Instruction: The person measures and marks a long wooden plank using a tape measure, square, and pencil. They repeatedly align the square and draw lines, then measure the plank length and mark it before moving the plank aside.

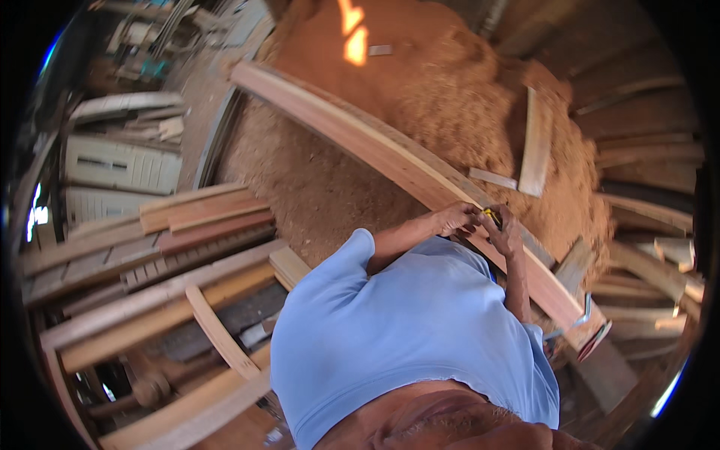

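A long wooden plank point(352, 135) runs on a slant from the far left to the near right, in front of my body. My right hand point(508, 231) is closed round a small yellow-and-black tape measure point(492, 215), held just over the plank. Close beside it, my left hand point(457, 217) has its fingers bent together at the plank's near edge. What those fingers pinch, if anything, is too small to tell. At the plank's right end lies a bent blue-grey metal tool point(586, 309), with a red-edged thing point(595, 340) next to it.
Beyond the plank rises a heap of sawdust point(450, 97) with a loose board point(535, 142) and a short offcut point(493, 178) on it. Stacked boards point(202, 214) and a wooden frame point(165, 296) stand at left. More timber point(645, 262) lies at right.
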A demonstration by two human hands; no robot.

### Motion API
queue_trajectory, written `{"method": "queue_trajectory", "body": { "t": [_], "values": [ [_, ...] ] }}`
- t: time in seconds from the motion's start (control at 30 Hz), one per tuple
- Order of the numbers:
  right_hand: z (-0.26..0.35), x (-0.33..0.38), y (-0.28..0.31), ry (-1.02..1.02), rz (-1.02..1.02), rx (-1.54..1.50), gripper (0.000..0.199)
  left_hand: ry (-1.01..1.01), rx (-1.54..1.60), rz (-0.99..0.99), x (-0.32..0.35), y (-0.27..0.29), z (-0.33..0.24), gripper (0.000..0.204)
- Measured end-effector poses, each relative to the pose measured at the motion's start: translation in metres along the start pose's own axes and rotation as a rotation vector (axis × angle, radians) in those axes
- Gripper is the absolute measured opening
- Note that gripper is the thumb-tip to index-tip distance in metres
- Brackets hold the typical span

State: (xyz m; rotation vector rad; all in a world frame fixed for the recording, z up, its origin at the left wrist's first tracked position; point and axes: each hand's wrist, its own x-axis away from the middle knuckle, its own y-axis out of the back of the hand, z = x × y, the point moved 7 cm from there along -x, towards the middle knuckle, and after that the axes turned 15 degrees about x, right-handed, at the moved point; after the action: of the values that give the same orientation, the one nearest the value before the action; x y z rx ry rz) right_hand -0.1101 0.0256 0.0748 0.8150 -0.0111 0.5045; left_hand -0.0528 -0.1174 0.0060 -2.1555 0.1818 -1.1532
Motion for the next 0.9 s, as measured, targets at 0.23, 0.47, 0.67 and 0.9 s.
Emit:
{"method": "queue_trajectory", "body": {
  "t": [0.23, 0.47, 0.67, 0.9],
  "values": [
    [0.089, -0.023, -0.034, 0.137, 0.349, -0.001, 0.047, -0.222, 0.334, 0.107, 0.05, 0.052, -0.008, 0.032],
    [0.03, -0.005, -0.029, 0.009, 0.543, 0.019, 0.045, -0.706, 0.769, -0.047, 0.141, 0.206, -0.127, 0.017],
    [-0.04, 0.061, 0.01, -0.389, 0.765, -0.153, 0.043, -1.102, 1.023, -0.601, 0.286, 0.357, -0.194, 0.009],
    [0.027, -0.004, -0.08, -0.038, 0.448, 0.004, 0.032, -0.58, 0.283, -0.325, 0.154, 0.201, -0.11, 0.048]
  ]
}}
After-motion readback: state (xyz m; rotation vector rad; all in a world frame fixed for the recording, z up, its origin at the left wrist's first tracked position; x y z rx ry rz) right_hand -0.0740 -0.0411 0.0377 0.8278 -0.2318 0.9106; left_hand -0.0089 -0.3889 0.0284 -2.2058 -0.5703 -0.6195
